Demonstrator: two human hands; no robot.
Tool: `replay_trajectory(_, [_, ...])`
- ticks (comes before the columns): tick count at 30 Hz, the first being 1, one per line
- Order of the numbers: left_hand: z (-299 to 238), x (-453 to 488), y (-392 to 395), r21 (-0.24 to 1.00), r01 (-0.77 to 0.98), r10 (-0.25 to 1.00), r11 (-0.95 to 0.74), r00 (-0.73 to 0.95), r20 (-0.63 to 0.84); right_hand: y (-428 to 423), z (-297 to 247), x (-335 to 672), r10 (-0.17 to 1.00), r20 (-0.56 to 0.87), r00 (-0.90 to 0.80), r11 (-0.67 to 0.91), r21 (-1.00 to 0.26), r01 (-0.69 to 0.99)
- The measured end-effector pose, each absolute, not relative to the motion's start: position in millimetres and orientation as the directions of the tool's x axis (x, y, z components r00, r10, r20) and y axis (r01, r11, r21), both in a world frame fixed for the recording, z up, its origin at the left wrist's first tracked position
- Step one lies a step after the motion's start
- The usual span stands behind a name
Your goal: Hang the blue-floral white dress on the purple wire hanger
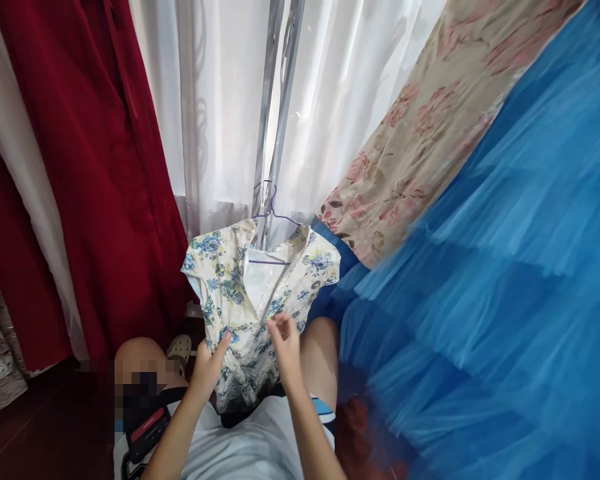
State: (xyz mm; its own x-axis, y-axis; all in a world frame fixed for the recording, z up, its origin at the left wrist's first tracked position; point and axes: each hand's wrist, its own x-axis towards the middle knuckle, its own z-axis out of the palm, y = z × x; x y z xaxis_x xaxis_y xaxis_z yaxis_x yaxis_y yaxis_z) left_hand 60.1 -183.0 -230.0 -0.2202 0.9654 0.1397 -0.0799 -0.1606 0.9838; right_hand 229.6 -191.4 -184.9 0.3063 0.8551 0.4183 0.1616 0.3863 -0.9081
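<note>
A white dress (230, 287) with blue and yellow flowers hangs in front of me on a thin purple hanger (273, 212). Its front is parted in a deep V, showing the pale inside. My left hand (209, 363) grips the dress at its side near the waist, thumb on the front and the other fingers hidden behind the cloth. At the bottom of the V, my right hand (285, 340) is closed in a pinch at the opening's edge. Whether a small fastener sits between those fingertips cannot be made out. The lower part of the dress gathers between my legs.
Metal uprights (275, 100) stand behind the hanger, before a white curtain (230, 100). Dark red cloth (100, 167) hangs at left. A beige floral fabric (405, 153) and a layered blue tulle skirt (480, 300) crowd the right. A phone (149, 433) rests by my left thigh.
</note>
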Motion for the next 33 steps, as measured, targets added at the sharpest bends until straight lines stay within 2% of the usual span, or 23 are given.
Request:
replay_trajectory(2, [-226, 57, -185, 0.985, -0.037, 0.967, -0.168, -0.199, 0.158, -193, -212, 216, 0.948, 0.294, 0.126, 0.292, -0.956, 0.035])
replay_trajectory(5, [-221, 53, -188, 0.985, 0.005, 0.970, -0.173, -0.169, 0.172, -192, -216, 214, 0.963, 0.269, -0.003, 0.269, -0.963, 0.018])
replay_trajectory(12, [-224, 58, -198, 0.992, 0.060, 0.983, -0.111, -0.141, 0.119, -198, -193, 225, 0.965, 0.261, -0.001, 0.261, -0.965, -0.012])
replay_trajectory(16, [-223, 53, -196, 0.978, 0.122, 0.972, -0.169, -0.141, 0.186, -202, -195, 228, 0.958, 0.284, 0.038, 0.284, -0.959, 0.000])
replay_trajectory(22, [-248, 12, -173, 0.931, 0.331, 0.933, -0.153, -0.263, 0.247, -209, -191, 237, 0.945, 0.313, 0.096, 0.309, -0.949, 0.058])
replay_trajectory(24, [-262, -8, -165, 0.920, 0.352, 0.911, -0.171, -0.300, 0.284, -211, -191, 238, 0.944, 0.310, 0.110, 0.307, -0.951, 0.041])
replay_trajectory(27, [-272, -24, -162, 0.925, 0.352, 0.824, -0.141, -0.476, 0.307, -210, -191, 239, 0.948, 0.286, 0.140, 0.290, -0.957, -0.008])
replay_trajectory(29, [-269, -18, -167, 0.924, 0.353, 0.796, -0.145, -0.514, 0.321, -208, -192, 238, 0.958, 0.250, 0.139, 0.259, -0.965, -0.046])
replay_trajectory(31, [-259, 5, -176, 0.912, 0.357, 0.860, -0.201, -0.381, 0.339, -206, -194, 234, 0.971, 0.209, 0.113, 0.219, -0.973, -0.080])
replay_trajectory(33, [-246, 39, -186, 0.892, 0.342, 0.924, -0.297, -0.133, 0.359, -205, -195, 229, 0.981, 0.179, 0.078, 0.186, -0.977, -0.100])
